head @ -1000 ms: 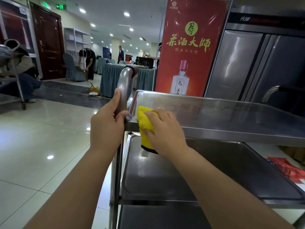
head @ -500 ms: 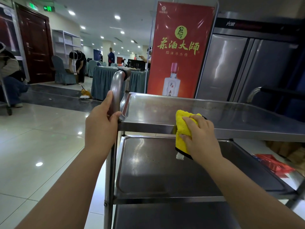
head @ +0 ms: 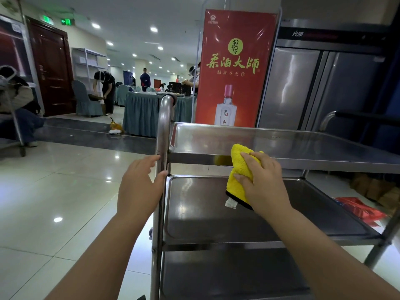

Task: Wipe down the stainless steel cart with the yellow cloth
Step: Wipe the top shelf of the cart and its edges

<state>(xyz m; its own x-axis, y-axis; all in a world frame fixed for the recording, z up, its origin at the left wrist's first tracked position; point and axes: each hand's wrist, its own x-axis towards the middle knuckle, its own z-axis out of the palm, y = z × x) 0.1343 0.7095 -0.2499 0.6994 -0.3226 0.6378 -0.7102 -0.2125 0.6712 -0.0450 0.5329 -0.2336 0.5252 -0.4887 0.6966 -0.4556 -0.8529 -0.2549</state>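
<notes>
Cloth (head: 240,169) under right hand (head: 263,182).

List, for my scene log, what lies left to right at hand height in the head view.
Left hand → upright steel cart post → folded yellow cloth → right hand → red packaging on the floor.
</notes>
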